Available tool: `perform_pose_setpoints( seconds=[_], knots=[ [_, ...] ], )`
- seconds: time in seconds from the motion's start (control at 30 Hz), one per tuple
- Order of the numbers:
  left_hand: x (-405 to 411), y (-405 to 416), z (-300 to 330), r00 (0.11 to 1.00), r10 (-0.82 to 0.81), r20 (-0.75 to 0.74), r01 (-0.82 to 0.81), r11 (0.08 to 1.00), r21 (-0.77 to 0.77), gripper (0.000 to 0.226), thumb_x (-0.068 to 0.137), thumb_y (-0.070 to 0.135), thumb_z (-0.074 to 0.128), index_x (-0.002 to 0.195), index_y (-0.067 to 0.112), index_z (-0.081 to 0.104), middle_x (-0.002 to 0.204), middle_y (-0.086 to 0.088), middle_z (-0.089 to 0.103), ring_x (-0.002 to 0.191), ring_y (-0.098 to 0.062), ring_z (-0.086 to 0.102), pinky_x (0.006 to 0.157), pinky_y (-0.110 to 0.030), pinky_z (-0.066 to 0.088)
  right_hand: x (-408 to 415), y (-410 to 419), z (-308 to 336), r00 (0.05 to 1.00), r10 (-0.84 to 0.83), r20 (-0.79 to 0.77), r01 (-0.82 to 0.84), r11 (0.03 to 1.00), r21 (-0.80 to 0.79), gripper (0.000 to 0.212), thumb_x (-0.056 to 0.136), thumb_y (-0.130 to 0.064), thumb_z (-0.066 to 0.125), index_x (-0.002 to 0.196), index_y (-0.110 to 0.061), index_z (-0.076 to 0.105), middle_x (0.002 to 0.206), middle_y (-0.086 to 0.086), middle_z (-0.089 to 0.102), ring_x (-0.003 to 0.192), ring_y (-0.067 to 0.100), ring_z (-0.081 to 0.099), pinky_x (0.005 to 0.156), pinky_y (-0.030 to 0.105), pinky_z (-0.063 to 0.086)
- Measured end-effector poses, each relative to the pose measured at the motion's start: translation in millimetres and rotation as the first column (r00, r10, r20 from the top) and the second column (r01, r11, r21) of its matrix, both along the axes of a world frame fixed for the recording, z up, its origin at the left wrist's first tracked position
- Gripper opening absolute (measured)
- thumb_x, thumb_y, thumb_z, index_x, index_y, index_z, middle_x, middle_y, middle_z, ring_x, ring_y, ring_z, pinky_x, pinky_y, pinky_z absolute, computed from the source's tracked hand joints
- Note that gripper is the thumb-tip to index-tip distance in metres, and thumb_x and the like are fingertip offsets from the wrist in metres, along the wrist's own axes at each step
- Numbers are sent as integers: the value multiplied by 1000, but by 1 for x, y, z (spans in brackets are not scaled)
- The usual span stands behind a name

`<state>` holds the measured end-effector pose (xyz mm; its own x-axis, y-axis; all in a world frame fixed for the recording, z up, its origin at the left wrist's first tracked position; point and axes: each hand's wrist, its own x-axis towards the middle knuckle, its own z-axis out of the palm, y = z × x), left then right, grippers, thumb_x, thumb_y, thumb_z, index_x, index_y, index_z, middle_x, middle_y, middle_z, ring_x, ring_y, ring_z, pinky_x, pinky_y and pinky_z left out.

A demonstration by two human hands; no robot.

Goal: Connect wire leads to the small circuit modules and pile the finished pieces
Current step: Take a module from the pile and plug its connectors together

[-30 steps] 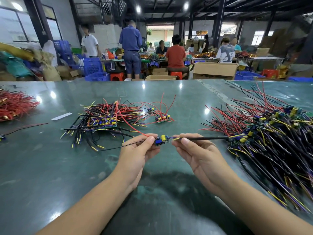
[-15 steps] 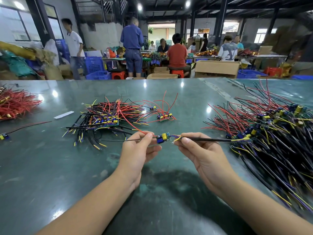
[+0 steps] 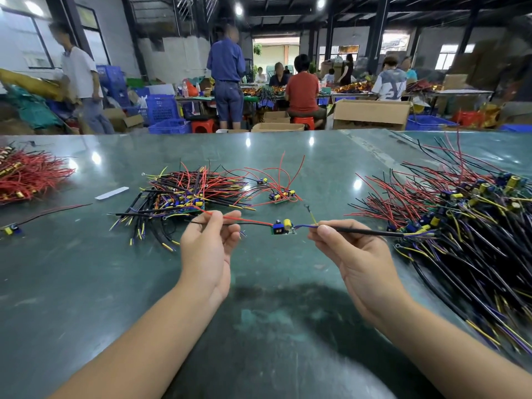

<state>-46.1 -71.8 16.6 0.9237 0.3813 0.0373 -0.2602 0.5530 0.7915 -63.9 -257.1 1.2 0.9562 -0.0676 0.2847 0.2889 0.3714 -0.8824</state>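
Circuit module (image 3: 282,227): green board, blue and yellow parts; red and black leads on its left, purple and yellow on its right. Beyond it, table (image 3: 86,283): dark green, mottled. Far left of module, wire heap (image 3: 27,175): red.

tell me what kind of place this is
Most likely a small electronics assembly workshop: heaps of wired circuit modules lie on a long green table, and other workers sit at benches among cardboard boxes.

Factory hall: wire piles (image 3: 460,214), seated workers (image 3: 302,90), cartons (image 3: 371,113).
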Motion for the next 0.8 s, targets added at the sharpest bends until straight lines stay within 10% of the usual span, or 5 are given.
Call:
perform_pose_setpoints(
  seconds=[0.33, 0.53, 0.63, 0.8],
  knots=[
    [5, 9, 0, 995, 91, -46, -94, 993, -69, 11, 97, 10, 51, 86, 11, 54, 82, -5, 69, 51, -3, 57, 52, -13, 50, 0, -1, -2, 998, -64, 0, 64, 998, -13, 5, 75, -12, 67, 80, -13, 70, 80, 10, 73, 84, 23, 71, 75, 24, 54],
    [-9, -8, 4, 918, -383, -102, 350, 904, -246, 64, 63, 63, 61, 104, 14, 52, 94, -4, 73, 69, -10, 61, 55, -19, 52, -6, -2, 8, 997, -62, 45, 58, 995, 84, 6, 70, -15, 68, 74, -17, 72, 82, 12, 74, 86, 23, 72, 74, 21, 54],
    [-17, -23, 1, 835, -547, -62, 535, 833, -141, 78, 55, 58, 65, 119, 14, 51, 99, -4, 73, 79, -14, 66, 60, -23, 56, -9, 1, 9, 997, -46, 67, 42, 997, 62, 7, 70, -17, 69, 74, -19, 73, 82, 11, 74, 86, 22, 72, 74, 21, 54],
    [-19, -31, -8, 857, -507, -93, 515, 840, 171, 37, 61, 21, 73, 95, 10, 68, 80, -7, 72, 65, -10, 67, 58, -17, 53, -10, 4, 6, 996, -60, 69, 66, 995, -81, 5, 73, -18, 72, 77, -20, 73, 80, 7, 74, 83, 21, 72, 76, 29, 56]
  ],
)
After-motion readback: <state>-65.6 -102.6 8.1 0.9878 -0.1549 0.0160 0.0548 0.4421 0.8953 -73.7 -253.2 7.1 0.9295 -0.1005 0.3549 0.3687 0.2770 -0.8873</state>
